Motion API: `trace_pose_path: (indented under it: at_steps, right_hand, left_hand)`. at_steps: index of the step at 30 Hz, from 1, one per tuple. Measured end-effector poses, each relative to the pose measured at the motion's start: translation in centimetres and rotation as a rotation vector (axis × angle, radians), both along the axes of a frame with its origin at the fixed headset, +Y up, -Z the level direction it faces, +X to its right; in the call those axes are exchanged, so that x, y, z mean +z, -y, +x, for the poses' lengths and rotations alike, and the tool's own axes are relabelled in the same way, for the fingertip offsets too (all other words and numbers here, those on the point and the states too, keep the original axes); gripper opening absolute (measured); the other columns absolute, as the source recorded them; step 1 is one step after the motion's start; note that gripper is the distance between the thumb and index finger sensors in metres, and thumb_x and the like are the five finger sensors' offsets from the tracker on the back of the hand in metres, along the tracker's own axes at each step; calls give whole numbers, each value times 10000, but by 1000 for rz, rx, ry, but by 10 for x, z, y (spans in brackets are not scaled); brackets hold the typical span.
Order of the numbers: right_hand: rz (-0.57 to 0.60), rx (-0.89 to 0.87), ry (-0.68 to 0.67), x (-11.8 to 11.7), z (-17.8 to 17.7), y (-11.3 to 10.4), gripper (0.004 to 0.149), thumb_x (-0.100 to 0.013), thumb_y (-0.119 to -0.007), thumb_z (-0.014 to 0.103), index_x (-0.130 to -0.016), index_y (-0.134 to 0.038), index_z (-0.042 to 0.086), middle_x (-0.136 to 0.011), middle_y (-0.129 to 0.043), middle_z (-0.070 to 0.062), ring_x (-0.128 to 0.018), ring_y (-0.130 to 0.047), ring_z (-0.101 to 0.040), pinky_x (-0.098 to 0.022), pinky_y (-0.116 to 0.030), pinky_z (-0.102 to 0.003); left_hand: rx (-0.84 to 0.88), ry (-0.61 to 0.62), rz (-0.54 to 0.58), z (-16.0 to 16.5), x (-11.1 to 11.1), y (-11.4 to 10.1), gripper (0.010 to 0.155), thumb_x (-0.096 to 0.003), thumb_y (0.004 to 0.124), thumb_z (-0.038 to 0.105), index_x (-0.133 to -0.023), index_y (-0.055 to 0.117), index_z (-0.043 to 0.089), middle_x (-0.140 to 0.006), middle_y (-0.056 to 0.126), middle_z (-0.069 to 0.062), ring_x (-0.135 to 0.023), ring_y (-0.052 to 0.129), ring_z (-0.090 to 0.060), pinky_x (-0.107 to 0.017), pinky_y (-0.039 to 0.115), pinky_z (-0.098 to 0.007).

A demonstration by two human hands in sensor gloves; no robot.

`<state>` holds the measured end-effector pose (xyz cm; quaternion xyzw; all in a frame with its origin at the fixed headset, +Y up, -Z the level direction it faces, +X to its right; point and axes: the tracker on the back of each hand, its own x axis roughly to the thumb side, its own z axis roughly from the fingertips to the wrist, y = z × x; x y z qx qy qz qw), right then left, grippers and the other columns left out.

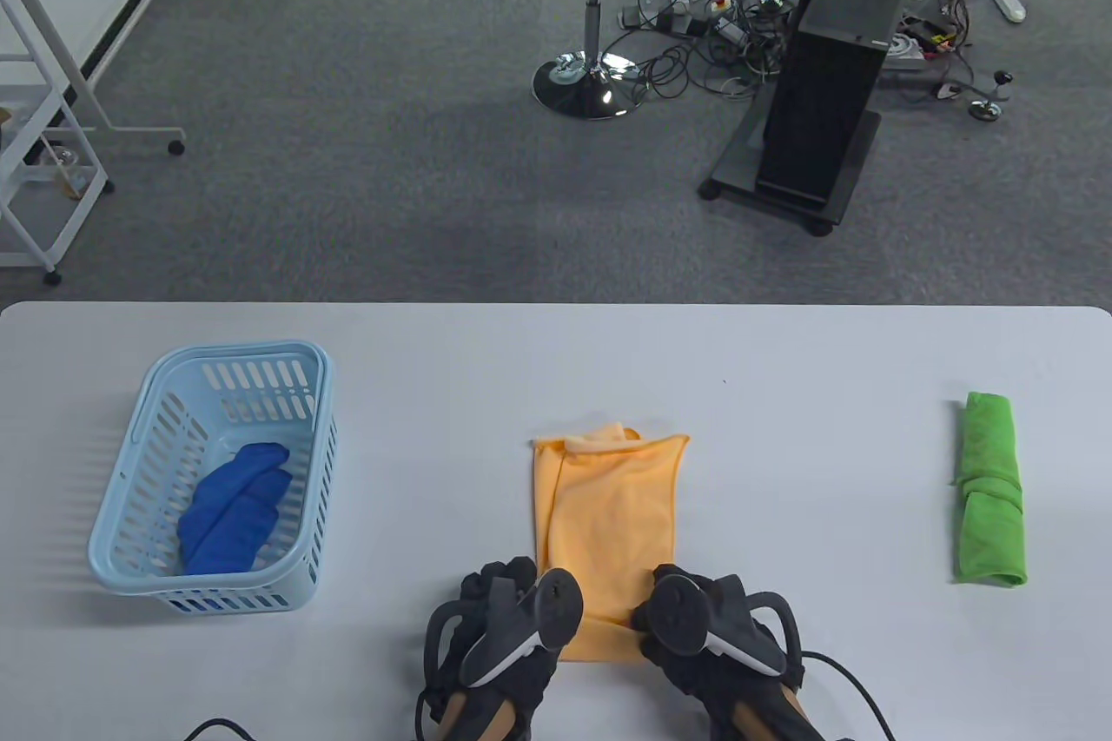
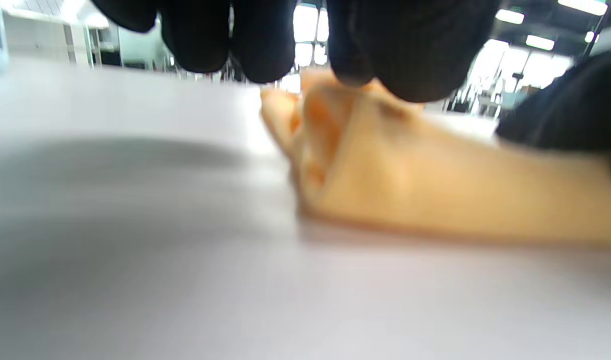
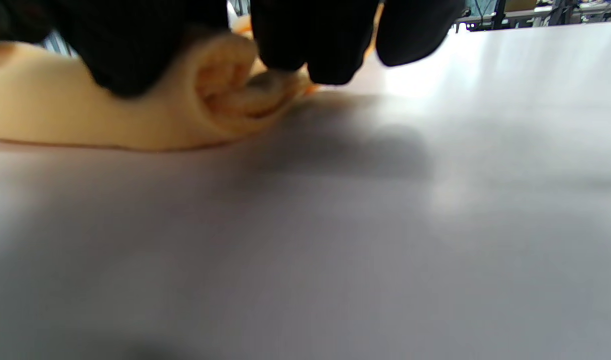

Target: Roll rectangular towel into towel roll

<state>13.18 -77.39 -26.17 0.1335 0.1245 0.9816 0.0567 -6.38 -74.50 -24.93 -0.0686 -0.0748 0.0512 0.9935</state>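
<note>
— What's hidden?
— My trackers cover the near end of the orange towel (image 1: 608,515), low centre on the bench (image 1: 782,359). My left hand (image 1: 499,628) and right hand (image 1: 712,632) each grip its rolled edge.
— Counts?
— One green roll (image 1: 989,489), one basket (image 1: 217,472).

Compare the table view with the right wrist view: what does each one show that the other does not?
Only the table view shows the basket with a blue cloth inside, the green roll far right, the left hand, and the flat unrolled part of the orange towel.

Only the right wrist view shows the spiral end of the started roll, with fingertips pressing on it.

Both show the orange towel, the right hand on its near edge, and the table.
</note>
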Motion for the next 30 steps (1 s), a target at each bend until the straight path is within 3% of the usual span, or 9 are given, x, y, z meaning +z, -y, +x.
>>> trace_pose_path:
  at_steps: [3,7,9,12,15,18,23,26,30]
  right_hand:
    - [-9,-34,19,-3,0,2,499,-330,-783,391,-816,-821,281,-1029,-546,-91,-916,-676,-318,-677,-589,-564]
    - [-15,-53,32,-5,2,2,488,-334,-777,386,-808,-832,284,-1024,-558,-86,-911,-681,-316,-673,-593,-563]
    - [0,-65,33,-5,3,2,484,-332,-778,386,-800,-849,287,-1018,-575,-84,-902,-695,-314,-666,-609,-552]
    - [9,-69,33,-5,4,3,508,-330,-784,384,-827,-819,286,-1026,-552,-89,-901,-695,-313,-665,-609,-554]
    - [31,-55,38,-6,5,1,603,-303,-840,391,-873,-654,323,-1017,-488,-66,-903,-686,-289,-675,-604,-548]
    - [91,-88,36,-5,3,1,466,-290,-860,333,-743,-766,276,-972,-566,-50,-874,-726,-284,-659,-623,-549]
    - [71,-18,25,-4,1,1,473,-321,-799,373,-785,-822,283,-995,-566,-73,-889,-719,-305,-660,-624,-554]
    - [10,-17,24,-5,3,1,605,-272,-817,504,-831,-806,274,-1025,-525,-100,-900,-701,-324,-660,-615,-569]
    - [-43,105,24,-7,3,4,702,-245,-884,493,-899,-682,335,-1056,-449,-82,-949,-616,-323,-687,-575,-579]
  left_hand:
    - [-93,125,87,14,9,-7,494,-414,787,435,-902,734,378,-1006,703,-126,-945,671,-416,-692,520,-632]
    - [-149,207,-88,26,7,11,445,-409,788,426,-831,888,330,-1011,745,-80,-992,618,-373,-708,485,-618]
    - [-189,232,-104,27,8,18,508,-390,796,479,-875,839,333,-1010,766,-71,-998,635,-362,-704,507,-618]
    - [-154,212,-115,24,6,18,569,-353,827,526,-886,838,327,-1014,776,-60,-1008,639,-357,-706,508,-627]
    - [-138,198,-146,20,3,22,615,-331,855,539,-907,797,331,-1019,771,-43,-1010,648,-351,-708,514,-628]
    - [-133,198,-157,16,-1,26,635,-326,877,525,-919,763,327,-1016,755,-30,-1001,660,-350,-703,522,-630]
    - [-169,192,-152,17,-1,29,638,-331,895,482,-928,724,334,-1009,738,-7,-1003,663,-340,-703,524,-632]
    - [-257,203,-93,25,1,28,585,-355,875,444,-914,740,336,-987,774,-3,-999,695,-319,-699,548,-623]
    - [-194,204,-62,25,0,27,487,-392,859,366,-873,806,306,-927,840,-40,-947,781,-313,-680,608,-602]
